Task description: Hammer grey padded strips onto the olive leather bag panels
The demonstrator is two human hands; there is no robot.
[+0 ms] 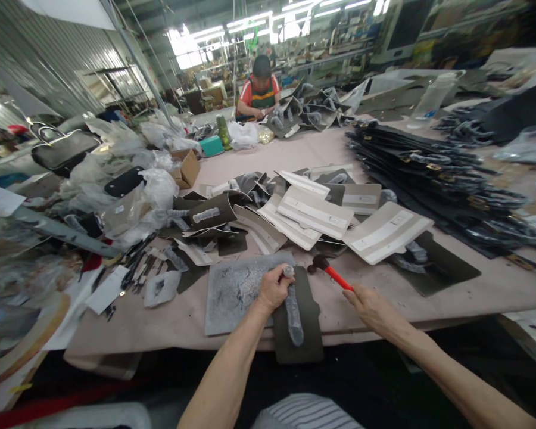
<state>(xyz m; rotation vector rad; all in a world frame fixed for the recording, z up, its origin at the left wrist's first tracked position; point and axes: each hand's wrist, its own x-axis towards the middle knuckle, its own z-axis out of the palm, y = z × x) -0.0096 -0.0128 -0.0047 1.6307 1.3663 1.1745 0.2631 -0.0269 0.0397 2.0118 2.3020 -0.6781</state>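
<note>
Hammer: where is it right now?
In the head view, the hammer is right of centre, held in the right hand, its head just right of the dark panel.

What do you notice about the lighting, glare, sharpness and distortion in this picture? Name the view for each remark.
Head view: the windows and ceiling tubes glare white; head view: deep shadow under the worktable hides most detail; head view: the table's front edge looks bowed, likely by the lens; head view: the distant workshop is soft, the left hand and hammer clearer.
</note>
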